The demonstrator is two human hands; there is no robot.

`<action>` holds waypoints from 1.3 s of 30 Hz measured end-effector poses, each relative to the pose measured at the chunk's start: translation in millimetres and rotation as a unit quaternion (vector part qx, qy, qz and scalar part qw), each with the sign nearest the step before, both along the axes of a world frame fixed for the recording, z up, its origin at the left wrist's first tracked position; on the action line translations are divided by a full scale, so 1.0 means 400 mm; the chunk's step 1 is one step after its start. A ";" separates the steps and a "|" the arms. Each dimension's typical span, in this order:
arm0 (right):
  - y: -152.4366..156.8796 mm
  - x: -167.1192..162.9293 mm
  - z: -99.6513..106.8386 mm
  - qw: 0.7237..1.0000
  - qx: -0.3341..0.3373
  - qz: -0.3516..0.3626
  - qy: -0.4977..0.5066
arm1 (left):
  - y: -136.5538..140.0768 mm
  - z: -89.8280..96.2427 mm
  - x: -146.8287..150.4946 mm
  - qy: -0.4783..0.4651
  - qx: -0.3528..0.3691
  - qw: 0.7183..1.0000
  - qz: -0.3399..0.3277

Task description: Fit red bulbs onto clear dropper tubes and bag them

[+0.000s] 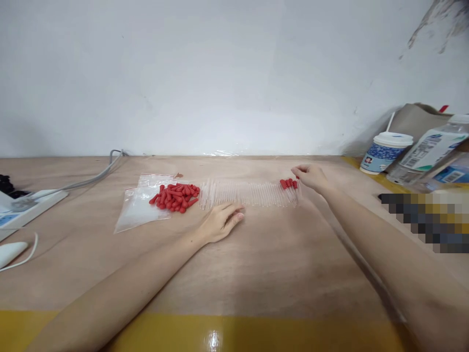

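Red bulb seemingly pinched in my right hand — I'd align it squarely with the clear tubes — left hand half-open, apparently empty.

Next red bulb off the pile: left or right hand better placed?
Left, probably. The left hand is nearer the pile of red bulbs, with nothing visibly held. The right hand is at the right end of the row of clear tubes, by the bulb-topped ones.
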State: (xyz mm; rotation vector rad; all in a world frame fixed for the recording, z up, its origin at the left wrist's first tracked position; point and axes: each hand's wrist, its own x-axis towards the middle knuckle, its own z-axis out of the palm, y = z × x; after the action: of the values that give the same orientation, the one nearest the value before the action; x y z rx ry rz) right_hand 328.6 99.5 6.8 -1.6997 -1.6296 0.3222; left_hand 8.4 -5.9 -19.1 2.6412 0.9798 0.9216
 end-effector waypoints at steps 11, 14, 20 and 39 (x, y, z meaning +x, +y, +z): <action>0.019 -0.010 -0.074 0.996 0.006 -0.039 -0.081 | -0.001 0.000 -0.003 0.016 0.007 1.000 -0.004; -0.012 -0.011 -0.072 0.994 0.028 -0.065 -0.078 | 0.000 0.000 -0.002 0.016 0.009 1.000 -0.009; -0.073 -0.031 -0.084 0.996 0.008 -0.037 -0.078 | 0.002 -0.001 -0.001 0.016 0.014 1.000 -0.016; -0.073 -0.038 -0.094 0.997 -0.003 -0.014 -0.075 | 0.003 -0.001 0.000 0.019 0.013 1.000 -0.018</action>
State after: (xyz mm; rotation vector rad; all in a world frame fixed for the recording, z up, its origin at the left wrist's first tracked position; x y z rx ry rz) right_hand 313.4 70.4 -30.7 -1.7869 -1.7110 0.1894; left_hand 8.3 -4.7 -19.6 2.6991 0.9305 0.8842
